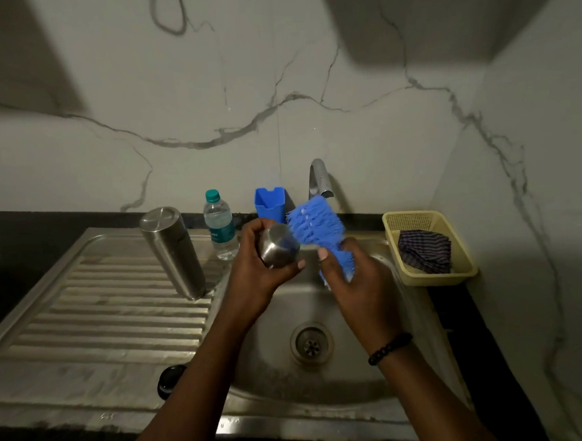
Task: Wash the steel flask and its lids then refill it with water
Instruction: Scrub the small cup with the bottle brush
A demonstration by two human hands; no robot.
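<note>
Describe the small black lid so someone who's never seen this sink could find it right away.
Start at the steel sink and look to its ribbed draining board on the left. At the board's near edge, by the person's left forearm, lies the small black lid. It is the only dark, round, glossy thing on the steel; the steel flask and plastic water bottle stand tall at the far end.
</note>
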